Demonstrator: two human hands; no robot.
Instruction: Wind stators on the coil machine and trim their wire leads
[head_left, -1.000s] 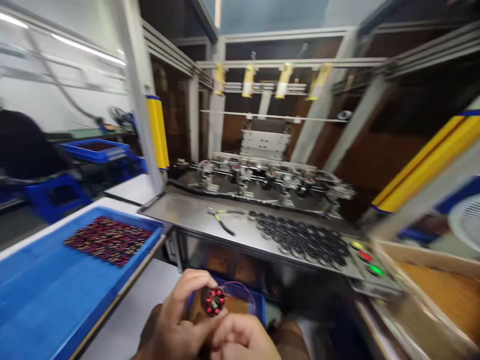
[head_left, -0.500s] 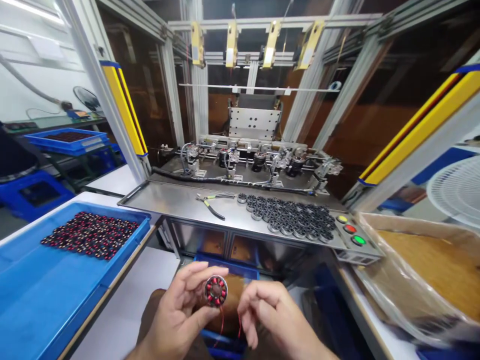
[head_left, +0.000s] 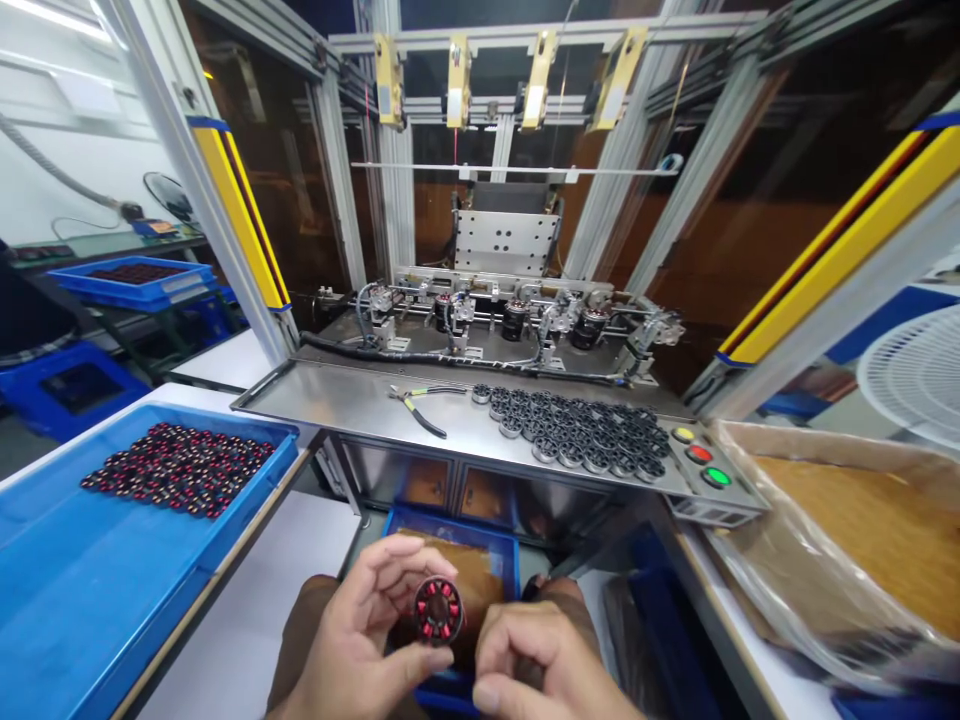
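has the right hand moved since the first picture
Yes, to the right: judged against the green button, the right hand now appears nearer to it in the view.

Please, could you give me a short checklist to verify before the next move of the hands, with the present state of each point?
1. Left hand grips the wound part: ok.
2. Right hand has hold of a wire: cannot tell, its fingers are curled.
3. Pliers lie on the metal shelf: ok.
4. Pliers' handles closed: not ok, they are spread.
5. Coil pile inside the near blue tray: ok.
6. Three buttons uncovered: ok.
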